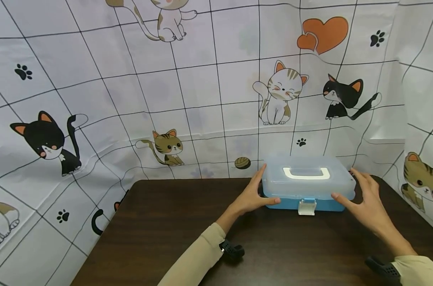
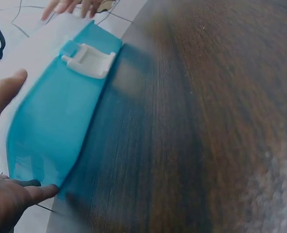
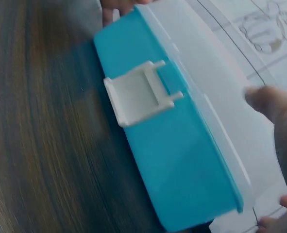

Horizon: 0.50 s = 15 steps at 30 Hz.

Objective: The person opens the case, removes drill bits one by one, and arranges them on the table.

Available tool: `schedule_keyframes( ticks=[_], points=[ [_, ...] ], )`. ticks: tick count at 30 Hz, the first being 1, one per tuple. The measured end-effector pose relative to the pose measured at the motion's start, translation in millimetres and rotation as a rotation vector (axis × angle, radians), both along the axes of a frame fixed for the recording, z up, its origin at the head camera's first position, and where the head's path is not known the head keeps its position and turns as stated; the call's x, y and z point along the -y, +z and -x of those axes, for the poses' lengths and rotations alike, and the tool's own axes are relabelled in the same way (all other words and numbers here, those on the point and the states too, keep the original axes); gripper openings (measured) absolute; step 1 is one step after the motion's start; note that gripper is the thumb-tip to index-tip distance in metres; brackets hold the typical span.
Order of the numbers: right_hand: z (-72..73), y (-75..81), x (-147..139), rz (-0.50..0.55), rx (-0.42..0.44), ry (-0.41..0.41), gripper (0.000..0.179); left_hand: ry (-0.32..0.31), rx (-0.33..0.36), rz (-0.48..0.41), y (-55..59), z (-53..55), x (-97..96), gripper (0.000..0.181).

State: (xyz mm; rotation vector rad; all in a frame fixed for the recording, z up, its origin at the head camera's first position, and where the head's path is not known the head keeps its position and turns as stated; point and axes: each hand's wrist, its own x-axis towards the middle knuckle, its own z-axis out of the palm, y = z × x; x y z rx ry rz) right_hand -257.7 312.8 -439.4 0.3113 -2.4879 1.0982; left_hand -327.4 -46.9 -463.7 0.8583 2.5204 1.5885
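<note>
In the head view we reach our left arm towards 1 o'clock and our right arm towards 11, both in long pale sleeves. Our left hand extends its fingers towards 1 o'clock, its thumb apart towards 3. Our right hand extends its fingers towards 11, thumb towards 10.

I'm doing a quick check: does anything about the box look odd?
The white latch on the front of the blue box looks unfastened: it hangs outward and down although the lid is down. No damage shows.
</note>
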Motion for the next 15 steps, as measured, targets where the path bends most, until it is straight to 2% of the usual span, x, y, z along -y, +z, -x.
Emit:
schedule_keyframes(
  ticks=[5,8,15],
  points=[
    [4.0,-2.6,-7.8,-0.017,0.099,0.136,0.104,0.008,-0.033,-0.02,3.9,1.5,1.3,0.109],
    [4.1,-3.9,-8.9,-0.012,0.113,0.156,0.104,0.014,-0.033,-0.018,5.4,0.5,2.1,0.107],
    [2.1,-3.4,-9.9,-0.085,0.073,0.054,0.089,0.025,0.021,-0.055,5.9,-4.4,3.3,0.108]
  ],
)
